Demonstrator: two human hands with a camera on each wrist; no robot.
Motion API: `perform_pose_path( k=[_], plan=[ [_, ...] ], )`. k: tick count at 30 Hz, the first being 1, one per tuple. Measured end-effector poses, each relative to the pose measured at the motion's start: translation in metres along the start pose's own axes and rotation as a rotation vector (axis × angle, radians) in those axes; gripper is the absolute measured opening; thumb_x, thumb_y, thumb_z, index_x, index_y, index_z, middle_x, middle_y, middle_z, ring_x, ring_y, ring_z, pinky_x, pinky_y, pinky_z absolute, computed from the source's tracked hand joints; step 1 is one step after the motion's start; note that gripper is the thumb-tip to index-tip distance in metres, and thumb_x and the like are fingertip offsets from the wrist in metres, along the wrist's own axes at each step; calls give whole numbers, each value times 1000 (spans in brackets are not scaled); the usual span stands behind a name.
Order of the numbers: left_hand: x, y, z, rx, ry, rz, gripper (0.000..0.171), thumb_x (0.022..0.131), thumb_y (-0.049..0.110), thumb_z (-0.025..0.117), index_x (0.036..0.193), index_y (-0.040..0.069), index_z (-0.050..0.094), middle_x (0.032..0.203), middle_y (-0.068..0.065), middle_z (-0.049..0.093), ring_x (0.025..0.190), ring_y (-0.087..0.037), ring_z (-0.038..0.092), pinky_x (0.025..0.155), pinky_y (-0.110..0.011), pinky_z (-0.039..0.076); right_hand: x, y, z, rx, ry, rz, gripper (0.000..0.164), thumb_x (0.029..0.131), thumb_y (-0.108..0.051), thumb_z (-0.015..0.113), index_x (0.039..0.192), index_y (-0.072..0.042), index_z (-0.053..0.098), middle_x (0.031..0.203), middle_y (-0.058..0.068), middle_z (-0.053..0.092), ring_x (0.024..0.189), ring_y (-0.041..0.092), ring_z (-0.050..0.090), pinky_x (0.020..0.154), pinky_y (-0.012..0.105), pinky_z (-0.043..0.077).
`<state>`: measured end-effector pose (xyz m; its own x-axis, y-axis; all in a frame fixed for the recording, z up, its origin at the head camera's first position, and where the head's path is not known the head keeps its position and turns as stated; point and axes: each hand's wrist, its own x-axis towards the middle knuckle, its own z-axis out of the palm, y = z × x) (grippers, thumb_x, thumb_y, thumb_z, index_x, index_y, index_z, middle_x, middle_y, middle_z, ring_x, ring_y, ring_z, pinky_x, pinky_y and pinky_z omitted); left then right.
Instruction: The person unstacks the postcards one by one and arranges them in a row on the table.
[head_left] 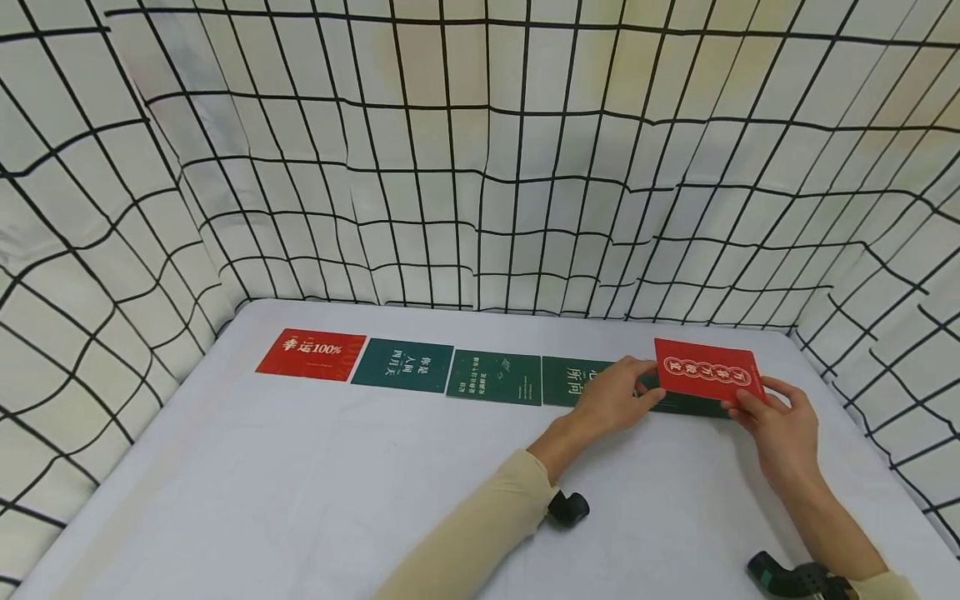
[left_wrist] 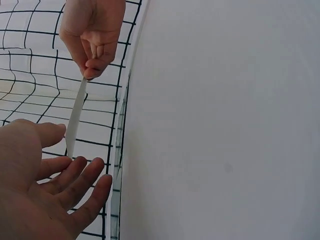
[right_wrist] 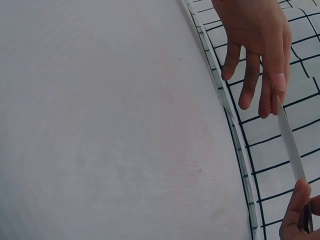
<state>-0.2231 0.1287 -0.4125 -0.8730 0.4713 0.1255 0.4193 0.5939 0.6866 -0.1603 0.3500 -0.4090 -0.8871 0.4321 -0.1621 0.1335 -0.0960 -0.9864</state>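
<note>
My right hand point(head_left: 783, 433) pinches a red card point(head_left: 708, 367) with white lettering by its right end, thumb on the front. The card is held up over a dark green card point(head_left: 693, 406), covering much of it. My left hand point(head_left: 611, 396) is at the red card's left end. In the left wrist view, the left fingers are spread and loosely bent, with thumb and index by the card's edge point(left_wrist: 76, 117); no firm grip shows. Below the left hand lies another green card point(head_left: 564, 379), partly hidden by it.
To the left the row continues with a green card point(head_left: 495, 377), a teal card point(head_left: 402, 364) and a red card point(head_left: 311, 354), all flat on the white table point(head_left: 300, 483). Black-gridded white cloth point(head_left: 465, 192) encloses the back and sides.
</note>
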Motion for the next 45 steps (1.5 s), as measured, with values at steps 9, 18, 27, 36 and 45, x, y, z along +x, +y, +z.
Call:
perform_pose_path(
  k=[9,18,27,36,45],
  plan=[
    [0,9,11,58,-61,14,58,101,37,68,155,24,50,134,8,64,101,4,62,73,-11,48,8,1,-11,64,42,48,62,101,-24,68,152,-20,32,101,-15,65,76,3,75,70,14,60],
    [2,21,20,85,-115,1,69,99,42,69,160,25,41,137,9,61,104,3,61,77,-12,51,18,2,-24,111,50,66,67,99,-23,70,155,-21,32,104,-14,63,77,4,74,70,16,61],
    [6,25,33,220,-124,37,71,98,50,68,159,24,42,151,10,53,132,-4,49,98,-20,55,20,3,-35,93,45,105,73,100,-24,69,159,-23,28,105,-13,60,77,4,73,70,15,61],
    [11,31,41,289,-89,55,72,96,55,66,159,27,44,149,12,53,132,-5,45,109,-21,48,23,2,-43,139,68,103,74,99,-22,71,159,-24,28,112,-11,55,77,5,72,70,15,61],
    [13,31,44,285,-79,66,70,96,55,66,158,29,45,156,12,46,139,-6,41,114,-23,45,23,3,-47,107,86,89,73,101,-19,67,162,-23,27,110,-11,56,76,4,71,69,15,60]
  ],
)
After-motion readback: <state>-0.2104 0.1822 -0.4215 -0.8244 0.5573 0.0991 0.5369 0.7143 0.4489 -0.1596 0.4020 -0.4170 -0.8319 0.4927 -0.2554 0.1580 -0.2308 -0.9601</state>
